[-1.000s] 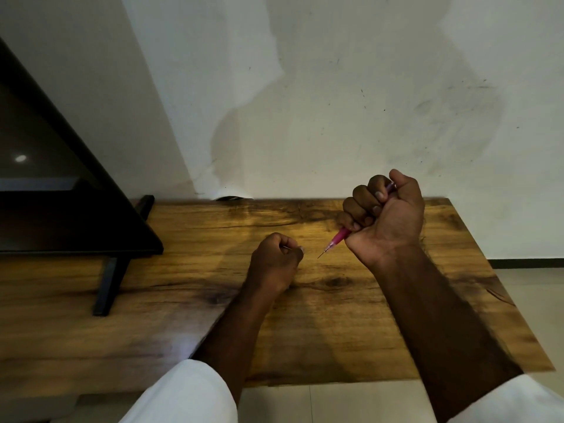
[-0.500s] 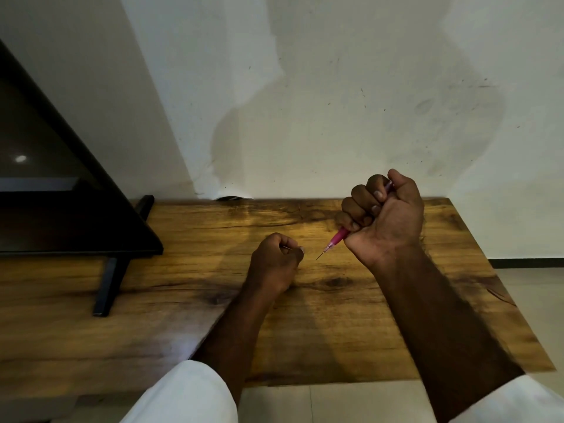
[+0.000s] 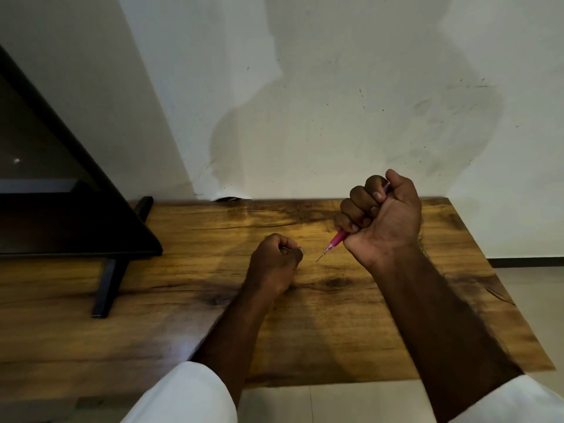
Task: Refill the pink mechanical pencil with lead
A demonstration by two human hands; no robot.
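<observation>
Above the wooden tabletop point(image 3: 335, 325) I am fisting my right hand point(image 3: 381, 218) around the pink mechanical pencil point(image 3: 335, 241), its thin tip slanting down-left toward my left hand point(image 3: 274, 261); that grip is curling closed, pinching something thin and pale, too small to tell; a dark monitor point(image 3: 61, 193) is standing at left.

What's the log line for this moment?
right hand: fist around pink pencil, tip toward left | left hand: pinching thin lead | apart, above table
</observation>
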